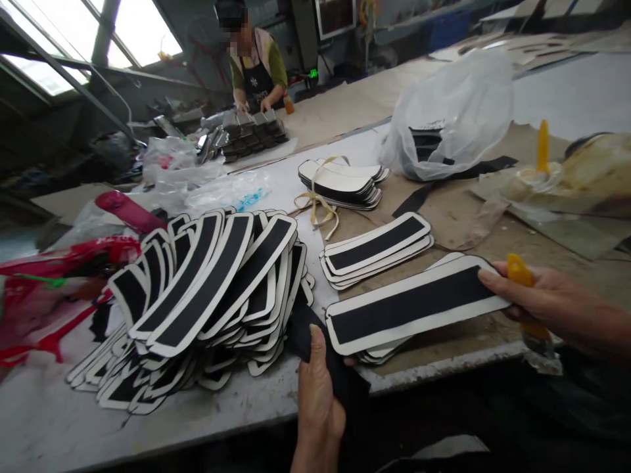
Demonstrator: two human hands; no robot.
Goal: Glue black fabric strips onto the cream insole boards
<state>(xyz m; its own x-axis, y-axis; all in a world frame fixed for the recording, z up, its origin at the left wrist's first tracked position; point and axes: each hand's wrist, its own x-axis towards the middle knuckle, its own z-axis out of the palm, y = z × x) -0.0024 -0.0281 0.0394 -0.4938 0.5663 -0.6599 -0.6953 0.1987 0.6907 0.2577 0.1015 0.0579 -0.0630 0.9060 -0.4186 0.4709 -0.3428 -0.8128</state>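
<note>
My right hand pinches the right end of a long white-edged piece with a black middle strip. A yellow-handled tool is also tucked in that hand. Thumb up, my left hand is at the table's front edge, by the piece's left end, against a dark cloth-like strip; its fingers are mostly hidden. Left of it lies a big fanned pile of similar pieces. Behind the held piece sits a small stack, and more pieces show beneath it.
A tied bundle lies farther back, near a clear plastic bag. At right stands a glue-stained container with a yellow handle. Red plastic is at left. Another person works at a dark stack across the table.
</note>
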